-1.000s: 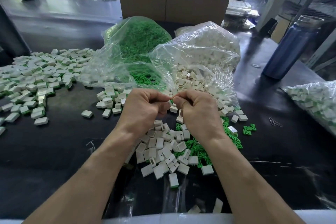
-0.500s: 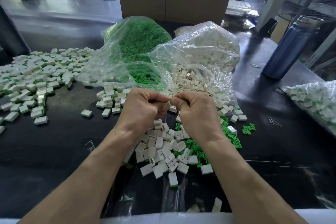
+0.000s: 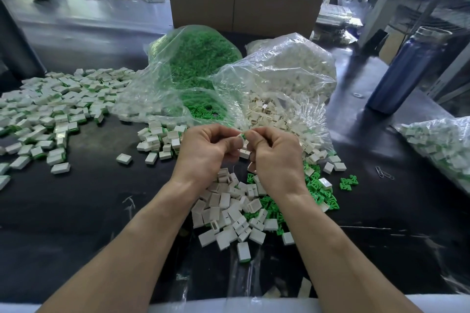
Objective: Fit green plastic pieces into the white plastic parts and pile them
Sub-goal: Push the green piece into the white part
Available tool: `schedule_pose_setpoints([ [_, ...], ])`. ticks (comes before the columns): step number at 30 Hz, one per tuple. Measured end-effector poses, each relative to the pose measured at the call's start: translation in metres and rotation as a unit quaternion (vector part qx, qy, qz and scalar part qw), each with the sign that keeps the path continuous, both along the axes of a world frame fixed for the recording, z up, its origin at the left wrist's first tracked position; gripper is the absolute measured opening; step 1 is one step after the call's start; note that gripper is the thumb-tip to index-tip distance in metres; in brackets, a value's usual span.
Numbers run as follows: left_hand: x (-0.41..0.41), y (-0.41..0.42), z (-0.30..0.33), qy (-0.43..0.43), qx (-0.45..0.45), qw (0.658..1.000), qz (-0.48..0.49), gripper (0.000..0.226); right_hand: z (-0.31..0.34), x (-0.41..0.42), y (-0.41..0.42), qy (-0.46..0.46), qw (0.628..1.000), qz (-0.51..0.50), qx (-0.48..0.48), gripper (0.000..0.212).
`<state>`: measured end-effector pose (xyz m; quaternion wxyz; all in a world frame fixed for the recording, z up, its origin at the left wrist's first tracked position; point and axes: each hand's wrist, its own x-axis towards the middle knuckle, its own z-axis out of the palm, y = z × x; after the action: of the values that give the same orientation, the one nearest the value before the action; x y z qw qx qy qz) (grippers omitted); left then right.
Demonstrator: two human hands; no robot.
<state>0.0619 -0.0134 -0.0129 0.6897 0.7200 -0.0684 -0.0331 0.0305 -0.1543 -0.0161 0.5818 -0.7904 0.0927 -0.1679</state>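
My left hand (image 3: 207, 151) and my right hand (image 3: 276, 157) meet fingertip to fingertip above the table's middle. Between them they pinch a small white plastic part (image 3: 239, 136) with a green piece (image 3: 243, 136) showing at its edge; most of it is hidden by my fingers. Below my hands lie loose white parts (image 3: 229, 213) and loose green pieces (image 3: 318, 190). A wide pile of fitted white-and-green parts (image 3: 50, 112) spreads over the left of the table. A smaller heap (image 3: 159, 141) lies just left of my hands.
Two open clear bags stand behind my hands: one of green pieces (image 3: 195, 58), one of white parts (image 3: 287, 76). A blue bottle (image 3: 404, 68) stands at the right, a bag of fitted parts (image 3: 442, 145) at the far right, a cardboard box (image 3: 241, 0) behind. Paper clips (image 3: 384, 173) lie on the black table.
My hands have stayed together over the same spot, shifting only slightly; the fingers keep working the small part between them.
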Motion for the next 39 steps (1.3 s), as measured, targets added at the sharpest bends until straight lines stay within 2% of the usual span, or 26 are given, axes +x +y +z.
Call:
schedule_pose_setpoints([
  [6, 0.003, 0.001, -0.003, -0.006, 0.031, 1.0, -0.001, 0.007, -0.001, 0.0, 0.0, 0.003, 1.0, 0.002, -0.006, 0.013],
  [13, 0.004, 0.011, -0.001, -0.083, 0.113, 0.989, -0.04, 0.018, 0.01, -0.006, -0.006, -0.025, 0.984, 0.037, -0.172, 0.011],
  [16, 0.004, 0.011, 0.0, -0.107, 0.129, 0.985, -0.043, 0.021, 0.012, -0.009, -0.002, -0.047, 0.977, 0.027, -0.206, 0.009],
  [20, 0.001, 0.01, 0.002, -0.112, 0.113, 0.987, -0.028, 0.024, 0.01, -0.01, 0.002, -0.068, 0.985, -0.006, -0.156, 0.008],
  [25, -0.002, 0.007, 0.003, -0.102, 0.093, 0.99, -0.032, 0.021, 0.004, -0.008, 0.002, -0.05, 0.994, -0.01, -0.099, 0.009],
  [30, 0.0, 0.011, 0.001, -0.088, 0.085, 0.992, -0.032, 0.018, -0.001, -0.006, 0.002, -0.024, 0.999, 0.024, -0.017, 0.013],
  [34, 0.0, 0.008, 0.004, -0.098, 0.083, 0.991, -0.039, 0.01, 0.002, -0.009, 0.0, -0.019, 0.992, 0.05, 0.117, 0.021],
  [39, 0.0, 0.003, 0.004, -0.138, 0.118, 0.983, -0.024, 0.009, 0.009, -0.009, 0.002, 0.047, 0.984, 0.056, 0.162, 0.064],
])
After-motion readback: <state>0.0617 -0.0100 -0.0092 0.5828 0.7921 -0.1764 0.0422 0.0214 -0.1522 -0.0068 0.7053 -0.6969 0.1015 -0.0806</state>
